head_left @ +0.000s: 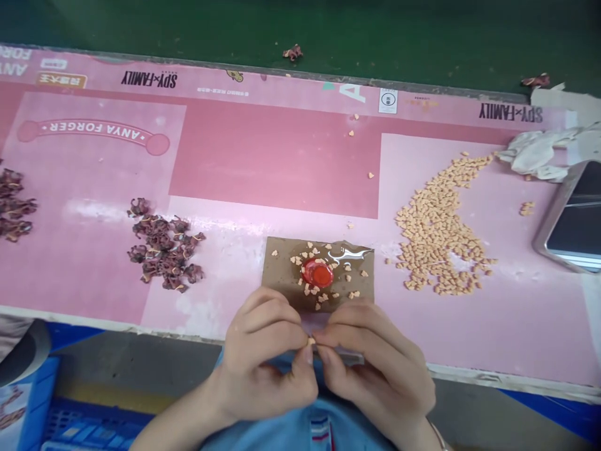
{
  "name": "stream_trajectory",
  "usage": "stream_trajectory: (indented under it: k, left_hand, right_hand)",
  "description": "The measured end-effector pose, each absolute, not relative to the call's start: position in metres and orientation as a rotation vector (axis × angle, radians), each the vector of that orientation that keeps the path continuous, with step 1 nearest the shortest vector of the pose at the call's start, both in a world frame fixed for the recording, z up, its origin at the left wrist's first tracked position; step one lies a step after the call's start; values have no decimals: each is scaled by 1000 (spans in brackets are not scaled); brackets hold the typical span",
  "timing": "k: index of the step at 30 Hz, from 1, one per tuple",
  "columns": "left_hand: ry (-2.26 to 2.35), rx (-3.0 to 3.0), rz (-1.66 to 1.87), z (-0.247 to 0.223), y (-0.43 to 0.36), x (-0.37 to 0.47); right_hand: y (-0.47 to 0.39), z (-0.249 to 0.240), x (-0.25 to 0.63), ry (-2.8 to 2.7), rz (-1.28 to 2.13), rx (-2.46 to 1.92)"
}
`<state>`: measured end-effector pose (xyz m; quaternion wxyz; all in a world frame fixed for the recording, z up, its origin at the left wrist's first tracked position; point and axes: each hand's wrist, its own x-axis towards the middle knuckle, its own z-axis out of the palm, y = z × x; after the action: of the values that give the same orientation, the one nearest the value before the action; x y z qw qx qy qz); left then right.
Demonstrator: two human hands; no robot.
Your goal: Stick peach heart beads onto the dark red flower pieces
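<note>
Head camera, and here are both hands at the near edge of the pink mat (pixel 277 163), fingertips meeting right in front of the blue shirt (pixel 282 432)! The left hand (pixel 272 357) has a tiny tan bit (pixel 311 341) pinched between thumb and forefinger, its other fingers curled in. Up close comes the right hand (pixel 375 357), forefinger and thumb brought to the other side of that same bit; whether it grips too, I cannot tell from here.

Just beyond the knuckles lies the brown card (pixel 272 275), glossy and wet at its far right, with a red disc (pixel 319 274) sitting near its middle and loose tan bits scattered all around. Over on the right, look at that big curving heap (pixel 432 232) of the same bits, well apart from the card! Past it, a phone (pixel 575 219) lies at the mat's right side, a crumpled white wrap (pixel 535 153) just beside it.

Swing left: a cluster of dark figures (pixel 164 250) lies on the mat, and a second cluster (pixel 14 207) runs out of frame. Beyond the far edge, on the green surface (pixel 188 25), there's one lone figure (pixel 293 52), and down at lower left, blue crates (pixel 103 426) below the mat.
</note>
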<state>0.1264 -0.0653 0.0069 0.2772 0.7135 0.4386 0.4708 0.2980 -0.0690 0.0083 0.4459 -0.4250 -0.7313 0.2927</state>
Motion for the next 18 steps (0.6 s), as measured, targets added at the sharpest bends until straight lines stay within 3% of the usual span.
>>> stream_trajectory:
  k: [7, 14, 18]
  left_hand:
    - [1216, 1966, 1129, 8, -71, 114]
    - [2125, 2279, 799, -10, -98, 25]
    - [2265, 2181, 752, -25, -100, 12]
  right_hand:
    - [-60, 12, 302, -1948, 630, -1049]
    - [-48, -2, 318, -1996, 266, -1181]
    - [-41, -10, 319, -2034, 211, -1179]
